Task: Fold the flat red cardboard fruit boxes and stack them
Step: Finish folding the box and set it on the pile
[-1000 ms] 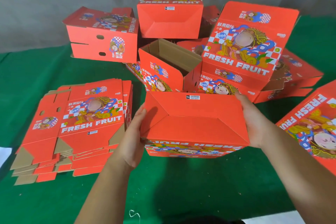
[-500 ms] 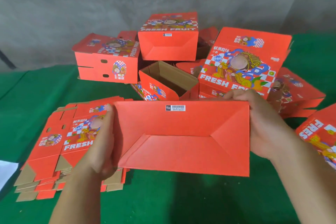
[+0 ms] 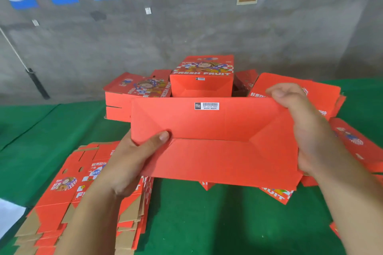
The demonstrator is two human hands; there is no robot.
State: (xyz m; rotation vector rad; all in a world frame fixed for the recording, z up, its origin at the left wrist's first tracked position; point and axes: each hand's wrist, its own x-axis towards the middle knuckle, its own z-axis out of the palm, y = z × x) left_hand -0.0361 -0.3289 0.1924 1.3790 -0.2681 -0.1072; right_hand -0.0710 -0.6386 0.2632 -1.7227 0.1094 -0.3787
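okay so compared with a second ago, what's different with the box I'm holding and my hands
The folded box has been lifted from low over the green cloth up in front of the piled finished boxes, its closed bottom now facing you. The left hand shifted its grip: the thumb now presses on the bottom panel. The right hand keeps holding the right end. The flat stack stays where it was.

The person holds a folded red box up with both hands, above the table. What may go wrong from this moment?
1. The left hand holds the folded box mostly with its thumb pressed on the bottom flaps; they might spring open if the pressure eases.
2. The finished boxes behind lie at mixed angles, so a new box set on them may sit crooked or slide.
3. The raised box hides part of that pile, so placing could be imprecise.
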